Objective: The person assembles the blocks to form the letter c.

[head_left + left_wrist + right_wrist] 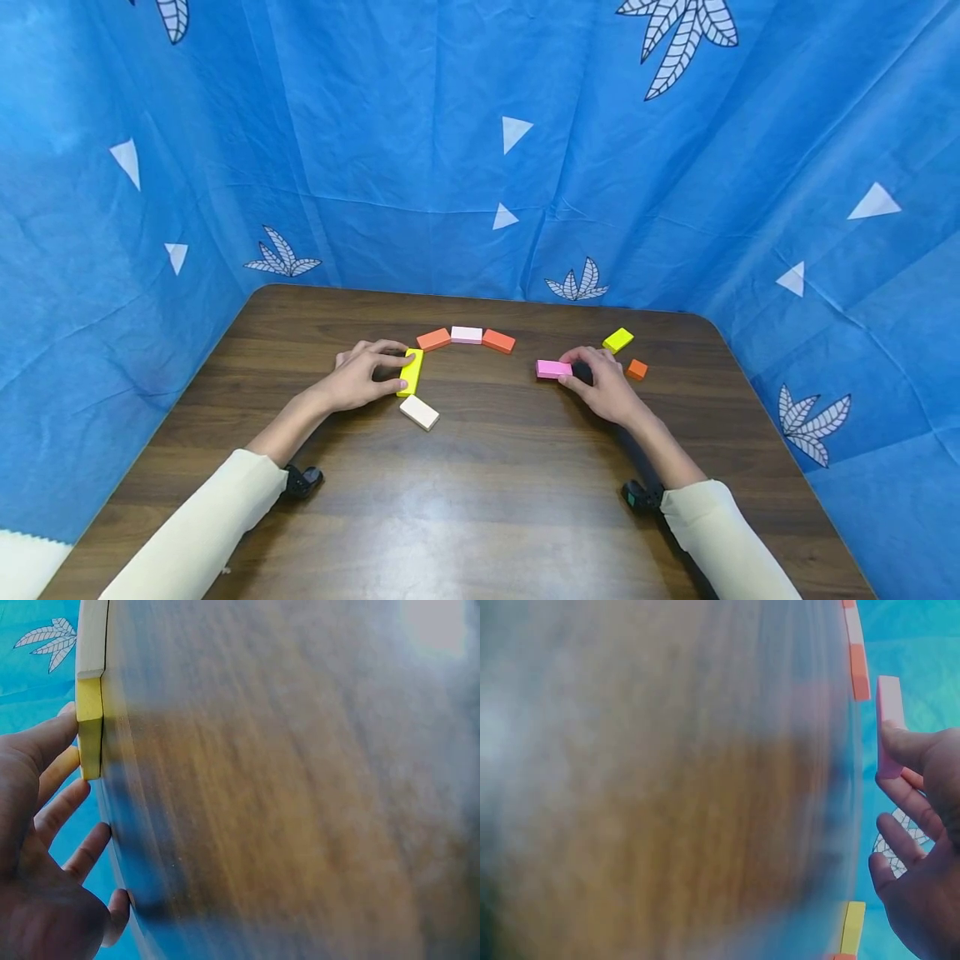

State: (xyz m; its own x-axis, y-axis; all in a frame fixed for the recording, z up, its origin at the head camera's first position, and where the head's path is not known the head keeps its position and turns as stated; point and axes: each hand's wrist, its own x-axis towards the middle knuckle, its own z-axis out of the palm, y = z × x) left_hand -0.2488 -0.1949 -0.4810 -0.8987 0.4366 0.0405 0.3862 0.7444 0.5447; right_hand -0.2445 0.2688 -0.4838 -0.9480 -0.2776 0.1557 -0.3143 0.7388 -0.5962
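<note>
My left hand [360, 377] pinches a yellow block [410, 372] that lies flat on the table, thumb near its near end and a fingertip farther up. A cream block [419, 412] lies at the yellow block's near end. In the right half of the table my right hand [603, 387] holds a pink block [553, 369] by one end between thumb and fingers. The right wrist view shows this pink block [889, 727] raised off the tabletop. In the left wrist view the thumb lies against the yellow block [90, 727], other fingers spread below it.
Beyond the hands, an orange block [433, 339], a pale pink block [467, 335] and another orange block [498, 341] form a curved row. Right of my right hand lie a yellow block [618, 340] and a small orange block [637, 369]. A blue curtain [420, 167] surrounds the wooden table [480, 500].
</note>
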